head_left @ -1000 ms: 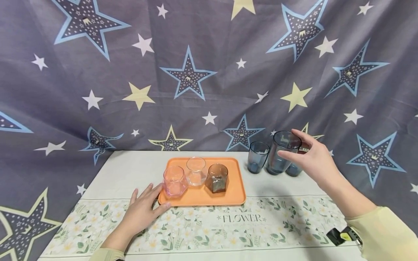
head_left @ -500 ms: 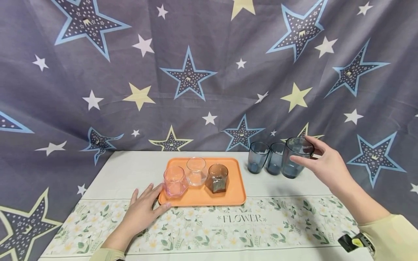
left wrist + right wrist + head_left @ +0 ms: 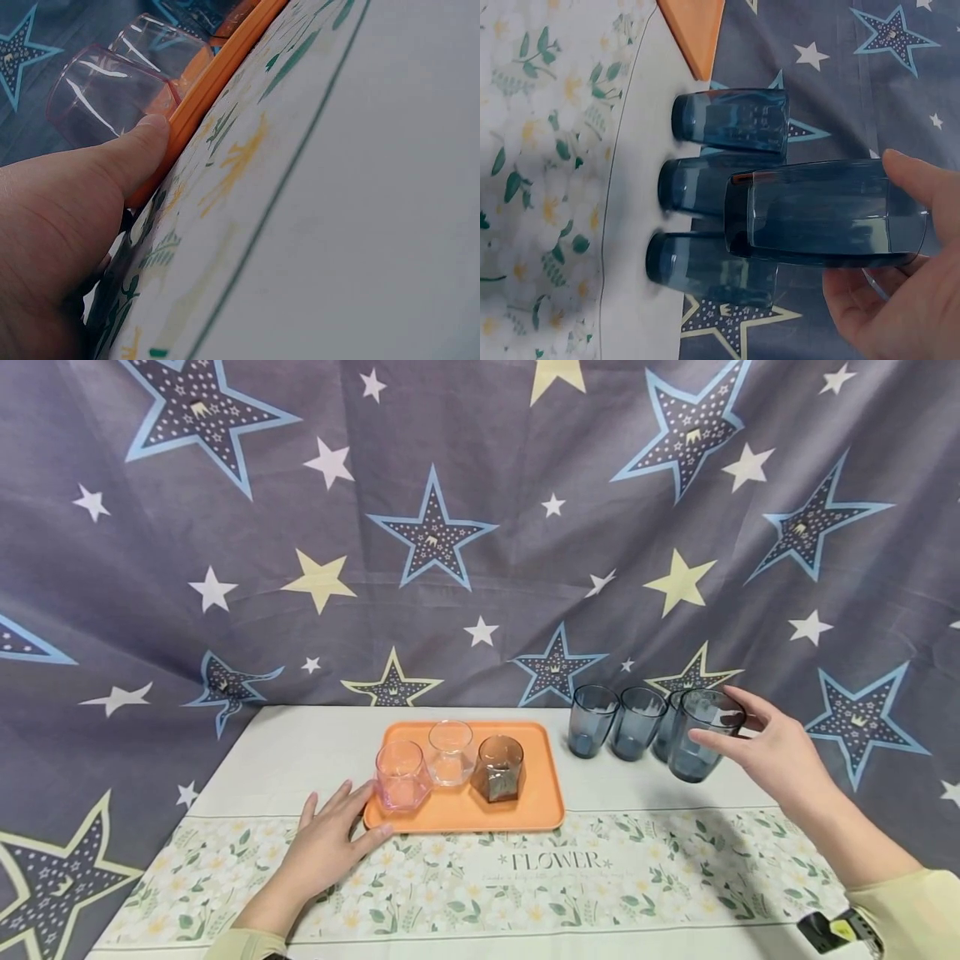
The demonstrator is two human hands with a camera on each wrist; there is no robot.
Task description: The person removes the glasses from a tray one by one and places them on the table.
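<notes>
My right hand (image 3: 780,752) grips a dark blue glass tumbler (image 3: 696,752) near its rim, between thumb and fingers. In the right wrist view this tumbler (image 3: 817,214) is held above the table, apart from its neighbours. Behind and left of it, three similar blue tumblers stand upright in a row: a left one (image 3: 592,722), a middle one (image 3: 636,727) and a partly hidden right one (image 3: 664,743). My left hand (image 3: 322,847) rests at the front left corner of an orange tray (image 3: 536,777), fingers spread, its thumb (image 3: 146,146) touching the rim.
Three short glasses stand on the tray: a pink one (image 3: 401,777), a clear one (image 3: 450,752) and a brown one (image 3: 501,768). A floral cloth band (image 3: 450,893) runs across the white table. A star-patterned curtain (image 3: 480,593) hangs behind.
My right hand has carried the held tumbler right and toward me. It passed in front of the row, uncovering the middle tumbler and part of the right one. The left hand has stayed put.
</notes>
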